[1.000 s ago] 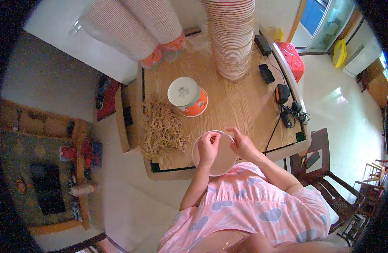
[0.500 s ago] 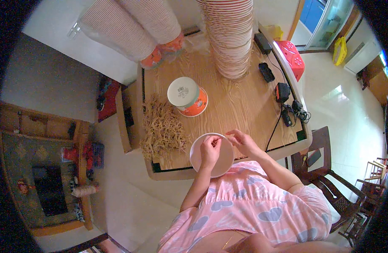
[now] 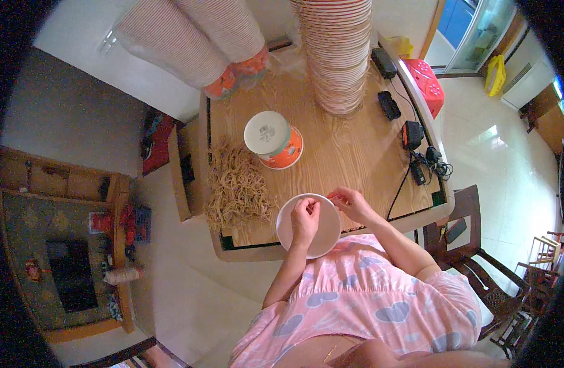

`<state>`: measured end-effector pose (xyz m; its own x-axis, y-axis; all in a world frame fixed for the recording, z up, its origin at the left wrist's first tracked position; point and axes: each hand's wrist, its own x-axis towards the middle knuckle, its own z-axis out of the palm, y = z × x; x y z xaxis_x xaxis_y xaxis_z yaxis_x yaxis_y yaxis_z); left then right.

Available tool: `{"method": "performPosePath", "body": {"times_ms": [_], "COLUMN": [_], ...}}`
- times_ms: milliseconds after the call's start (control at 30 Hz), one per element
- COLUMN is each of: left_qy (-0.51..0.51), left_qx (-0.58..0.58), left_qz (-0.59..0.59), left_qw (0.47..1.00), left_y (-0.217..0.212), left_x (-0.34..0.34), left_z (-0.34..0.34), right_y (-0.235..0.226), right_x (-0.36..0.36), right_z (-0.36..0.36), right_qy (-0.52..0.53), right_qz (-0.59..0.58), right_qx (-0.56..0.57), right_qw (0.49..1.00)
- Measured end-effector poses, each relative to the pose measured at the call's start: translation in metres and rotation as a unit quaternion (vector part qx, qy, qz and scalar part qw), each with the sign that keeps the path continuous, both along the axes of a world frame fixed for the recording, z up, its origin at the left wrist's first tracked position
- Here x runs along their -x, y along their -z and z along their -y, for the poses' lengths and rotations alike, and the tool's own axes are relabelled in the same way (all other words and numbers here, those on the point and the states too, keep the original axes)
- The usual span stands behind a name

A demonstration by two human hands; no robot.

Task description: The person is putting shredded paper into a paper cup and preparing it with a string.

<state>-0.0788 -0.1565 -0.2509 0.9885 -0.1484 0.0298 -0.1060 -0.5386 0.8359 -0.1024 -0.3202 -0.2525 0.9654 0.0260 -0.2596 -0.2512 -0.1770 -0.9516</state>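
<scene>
On my feed, a wood-grain table (image 3: 340, 153) spreads ahead of both hands. I see tan tangled strands (image 3: 238, 190) left of the left hand (image 3: 305, 221), an upturned orange-and-white tub (image 3: 274, 140) farther forward, and a tall cup stack (image 3: 337, 67) beyond. Black adapters (image 3: 411, 135) and cables (image 3: 438, 165) lie ahead and right of the right hand (image 3: 354, 207).

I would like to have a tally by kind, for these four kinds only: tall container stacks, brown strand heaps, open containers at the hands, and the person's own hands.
Tall container stacks: 3
Brown strand heap: 1
Open container: 1
Hands, left hand and right hand: 2
Total: 7
</scene>
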Motion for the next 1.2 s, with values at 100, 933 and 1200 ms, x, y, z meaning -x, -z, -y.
{"method": "performPosePath", "body": {"times_ms": [100, 933, 1200], "left_qy": [-0.002, 0.01, 0.08], "left_qx": [0.006, -0.034, -0.185], "left_qz": [0.002, 0.065, 0.119], "left_qw": [1.0, 0.997, 0.972], "left_y": [0.001, -0.014, -0.042], "left_x": [0.0, -0.002, -0.012], "left_z": [0.002, 0.004, 0.007], "right_y": [0.006, 0.015, 0.02], "right_x": [-0.004, -0.013, -0.019], "right_z": [-0.001, 0.003, 0.001], "right_qy": [-0.007, 0.101, 0.075], "right_qz": [0.005, -0.033, 0.012], "right_qx": [0.012, -0.187, -0.219], "right_qw": [1.0, 0.977, 0.973]}}
